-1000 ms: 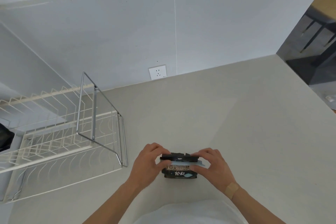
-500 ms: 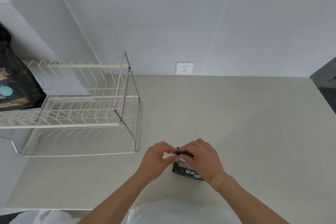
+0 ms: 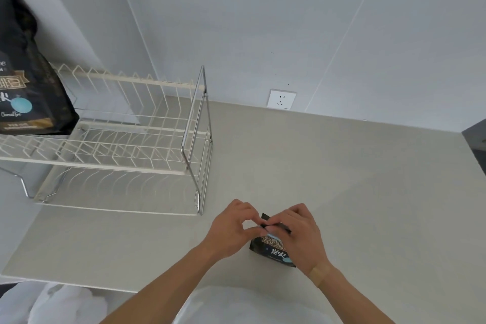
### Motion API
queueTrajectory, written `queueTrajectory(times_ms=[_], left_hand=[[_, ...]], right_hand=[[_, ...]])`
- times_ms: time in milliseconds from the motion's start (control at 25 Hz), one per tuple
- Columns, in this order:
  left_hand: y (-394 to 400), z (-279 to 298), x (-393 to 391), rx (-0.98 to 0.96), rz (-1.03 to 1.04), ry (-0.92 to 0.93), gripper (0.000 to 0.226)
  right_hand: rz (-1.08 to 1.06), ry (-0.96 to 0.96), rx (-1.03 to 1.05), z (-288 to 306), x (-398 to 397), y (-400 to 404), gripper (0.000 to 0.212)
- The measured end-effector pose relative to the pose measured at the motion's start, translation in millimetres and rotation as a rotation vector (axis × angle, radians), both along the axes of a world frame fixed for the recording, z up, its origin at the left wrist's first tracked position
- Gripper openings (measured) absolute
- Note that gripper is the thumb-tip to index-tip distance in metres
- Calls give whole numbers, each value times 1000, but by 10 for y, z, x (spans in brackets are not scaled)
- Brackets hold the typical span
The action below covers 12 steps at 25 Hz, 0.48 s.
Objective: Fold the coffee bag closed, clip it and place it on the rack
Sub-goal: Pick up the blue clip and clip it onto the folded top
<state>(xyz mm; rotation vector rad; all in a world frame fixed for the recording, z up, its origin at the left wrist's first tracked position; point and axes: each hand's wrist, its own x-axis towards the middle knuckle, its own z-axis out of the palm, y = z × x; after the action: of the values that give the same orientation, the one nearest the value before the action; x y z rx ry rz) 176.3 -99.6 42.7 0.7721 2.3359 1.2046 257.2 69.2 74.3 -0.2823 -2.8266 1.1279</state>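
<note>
- Left hand (image 3: pixel 231 229) and forearm bare, no sleeve in view.
- Right hand (image 3: pixel 302 234) bare; a tan adhesive bandage (image 3: pixel 319 271) across the wrist.
- White garment (image 3: pixel 236 305) over the torso.

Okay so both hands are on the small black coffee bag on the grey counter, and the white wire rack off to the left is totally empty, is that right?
Not quite: the white wire rack is not empty. The head view shows a large black coffee bag standing on its upper tier at the far left. The rest holds: the left hand and right hand are both on the small black coffee bag on the grey counter.
</note>
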Motion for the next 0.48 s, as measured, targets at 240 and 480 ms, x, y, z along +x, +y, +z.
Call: queueTrajectory(times_ms=[240,480], left_hand=[[-56,-89,22,-117,-28,79,18],[-79,-91,64,-157,-32,138,22]], right_hand=[[71,-31,-19,-7,4,38,7],[87,-98,70,4,13,108,11]])
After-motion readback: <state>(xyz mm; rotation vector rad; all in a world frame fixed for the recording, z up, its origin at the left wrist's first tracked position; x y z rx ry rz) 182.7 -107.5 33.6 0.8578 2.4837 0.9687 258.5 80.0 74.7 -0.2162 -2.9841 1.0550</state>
